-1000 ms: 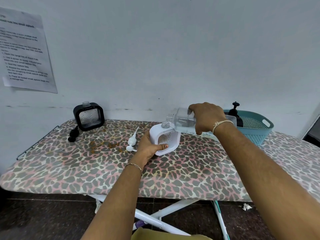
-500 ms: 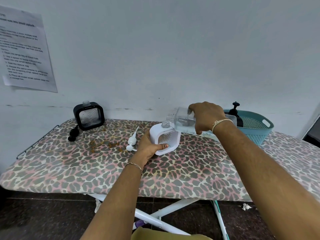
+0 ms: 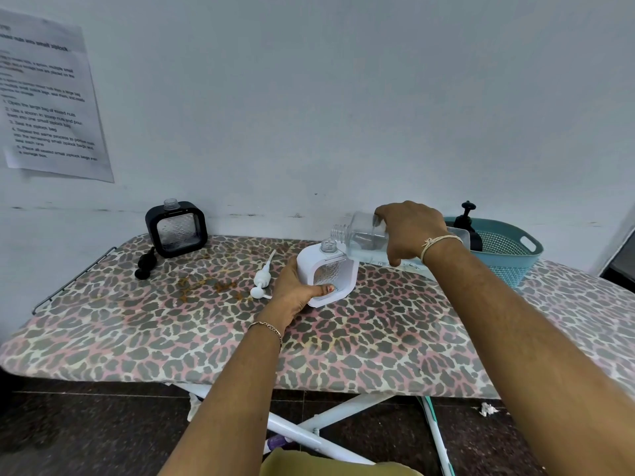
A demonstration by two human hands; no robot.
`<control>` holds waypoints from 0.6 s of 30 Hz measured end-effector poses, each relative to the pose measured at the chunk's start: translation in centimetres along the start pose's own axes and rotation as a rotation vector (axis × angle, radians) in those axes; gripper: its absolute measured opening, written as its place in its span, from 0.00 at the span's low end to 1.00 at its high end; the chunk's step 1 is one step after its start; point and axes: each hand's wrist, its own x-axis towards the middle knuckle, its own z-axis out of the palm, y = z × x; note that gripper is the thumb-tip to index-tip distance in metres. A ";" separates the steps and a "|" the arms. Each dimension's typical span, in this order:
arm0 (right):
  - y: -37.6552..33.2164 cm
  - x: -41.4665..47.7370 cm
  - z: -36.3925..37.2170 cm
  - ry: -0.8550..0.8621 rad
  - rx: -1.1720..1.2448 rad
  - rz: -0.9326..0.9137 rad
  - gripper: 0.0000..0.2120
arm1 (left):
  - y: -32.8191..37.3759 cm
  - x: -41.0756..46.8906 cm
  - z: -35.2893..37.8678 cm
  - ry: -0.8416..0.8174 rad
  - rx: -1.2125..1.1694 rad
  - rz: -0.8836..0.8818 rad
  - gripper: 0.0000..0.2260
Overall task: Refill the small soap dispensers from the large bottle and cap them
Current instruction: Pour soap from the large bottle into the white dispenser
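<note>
Gripping the white dispenser [image 3: 330, 273] at centre frame with the left hand [image 3: 295, 290], thumb lying across the lower edge of its clear textured panel and the other fingers wrapping round its left side, out of sight behind it. Keeping it upright on the leopard-print board [image 3: 206, 331], its neck uncapped. Holding the large clear bottle [image 3: 364, 238] just right of centre with the right hand [image 3: 409, 231], fingers curling over its top and thumb underneath; tipping it almost flat, open mouth pointing left, just above and beside the dispenser's neck, clear liquid pooling along its lower side. Cannot tell whether anything is pouring. Lying just left of the left hand, a white pump [image 3: 262, 281]. Standing at left centre against the wall, an uncapped black dispenser [image 3: 177, 228], with a black pump [image 3: 146, 262] lying beside it. Sitting at the right edge, a teal basket [image 3: 515, 259]. Hanging at upper left, a printed sheet [image 3: 48, 101], mostly blurring, though showing "small ziplock" and "Seal the ziplock bag".
</note>
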 end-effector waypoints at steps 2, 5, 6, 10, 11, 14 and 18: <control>0.0 -0.1 0.0 -0.003 -0.002 0.000 0.33 | 0.1 0.0 0.0 0.001 -0.002 0.002 0.38; -0.1 0.0 -0.1 0.000 -0.013 -0.002 0.33 | 0.1 0.0 0.0 0.007 0.000 -0.003 0.38; -0.1 0.0 -0.1 -0.001 -0.014 -0.002 0.33 | 0.0 0.0 0.0 0.007 0.003 -0.003 0.38; -0.2 0.0 -0.2 -0.007 -0.019 0.004 0.34 | -0.1 0.2 0.0 0.002 0.008 -0.004 0.38; -0.2 0.0 -0.2 -0.008 -0.018 0.005 0.34 | -0.2 0.2 0.0 0.003 0.008 -0.005 0.38; -0.2 0.0 -0.1 -0.008 -0.016 0.012 0.34 | -0.2 0.2 -0.1 0.006 0.014 -0.009 0.39; -0.3 -0.1 -0.1 -0.008 -0.020 0.010 0.34 | -0.1 0.1 0.0 0.003 0.001 0.003 0.37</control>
